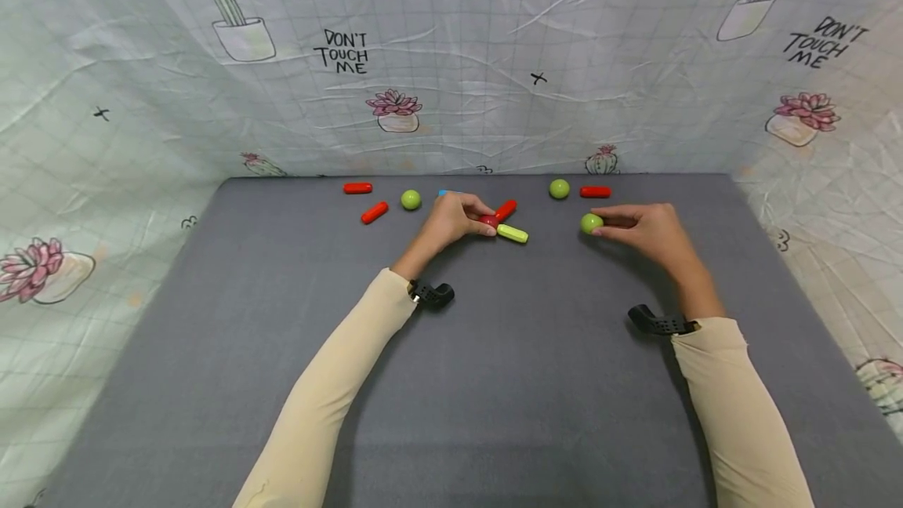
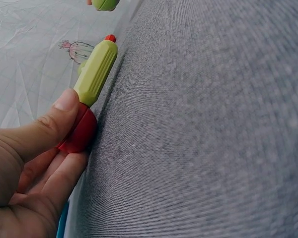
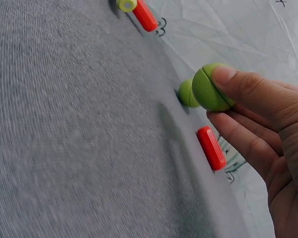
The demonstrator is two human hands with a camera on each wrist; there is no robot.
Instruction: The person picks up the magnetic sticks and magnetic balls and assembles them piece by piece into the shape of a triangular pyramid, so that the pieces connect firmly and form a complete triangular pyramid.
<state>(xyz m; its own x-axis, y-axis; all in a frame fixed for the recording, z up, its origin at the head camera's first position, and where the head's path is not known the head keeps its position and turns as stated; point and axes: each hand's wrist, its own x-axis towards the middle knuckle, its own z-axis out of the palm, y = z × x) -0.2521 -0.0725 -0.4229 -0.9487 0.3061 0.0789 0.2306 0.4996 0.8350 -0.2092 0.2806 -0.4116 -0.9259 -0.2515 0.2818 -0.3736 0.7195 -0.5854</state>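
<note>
My left hand pinches a red ball between thumb and fingers, low at the grey cloth. A yellow-green rod and a red rod stick out from beside that ball, spread apart in a V. In the left wrist view the yellow-green rod meets the ball right at my thumb tip. Over on the right, my right hand grips a green ball with thumb and fingertips, held above the cloth. A groove runs round this ball. Behind it sit another green ball and a red rod.
At the back left lie two red rods, one flat along the edge and one slanted, beside a green ball. A blue piece is mostly hidden behind my left hand. A patterned curtain borders the grey table.
</note>
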